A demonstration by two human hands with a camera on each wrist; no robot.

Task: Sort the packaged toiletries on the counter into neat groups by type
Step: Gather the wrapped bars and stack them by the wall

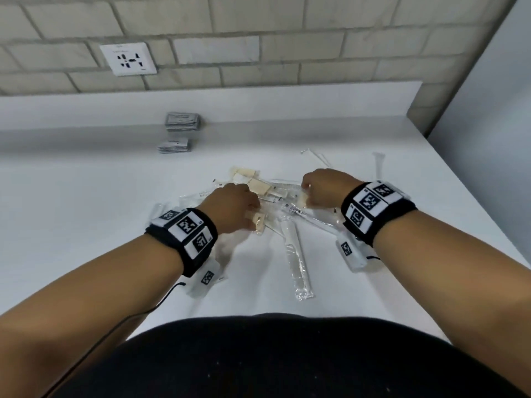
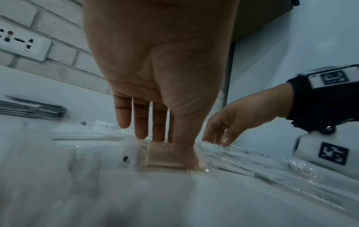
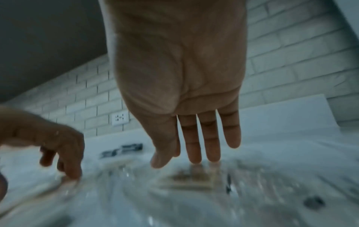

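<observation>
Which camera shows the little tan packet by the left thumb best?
The left wrist view. There the tan packet sits mid-picture in its clear wrap, pinched between the thumb and fingers of the left hand. The head view shows the packet only small, peeking past the knuckles. The right wrist view is too blurred to pick it out.

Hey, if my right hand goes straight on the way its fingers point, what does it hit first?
The right hand would most likely meet the clear-wrapped beige packet just beneath its fingertips; blur hides whether they touch.
</observation>
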